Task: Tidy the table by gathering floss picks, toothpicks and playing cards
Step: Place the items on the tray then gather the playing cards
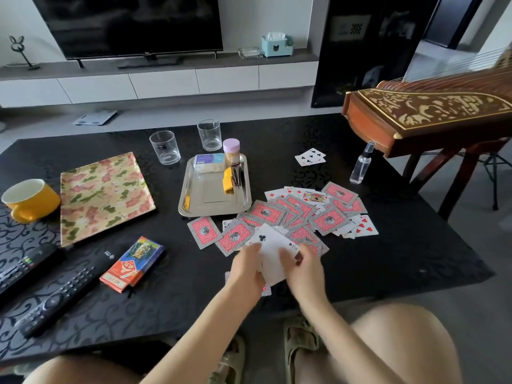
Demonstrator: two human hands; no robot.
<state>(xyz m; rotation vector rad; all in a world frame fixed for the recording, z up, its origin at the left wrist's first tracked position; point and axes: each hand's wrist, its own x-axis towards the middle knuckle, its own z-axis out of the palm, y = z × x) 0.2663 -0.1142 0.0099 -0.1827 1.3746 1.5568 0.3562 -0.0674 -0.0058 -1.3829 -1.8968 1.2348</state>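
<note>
Two hands, one shared grip: left hand [245,268] and right hand [306,270] curl round a small stack of playing cards [273,257], club face up. The loose cards [302,214] lie just beyond the grip, their spread running left to right with most of it rightward, so the right hand is nearer. A few stray cards [309,157] sit far beyond. Black patterned table [401,259]; television [130,23] behind.

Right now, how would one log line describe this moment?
phase: gathering cards | left hand, right hand: holding card stack | loose cards: spread on table | stray cards: apart, far side
</note>
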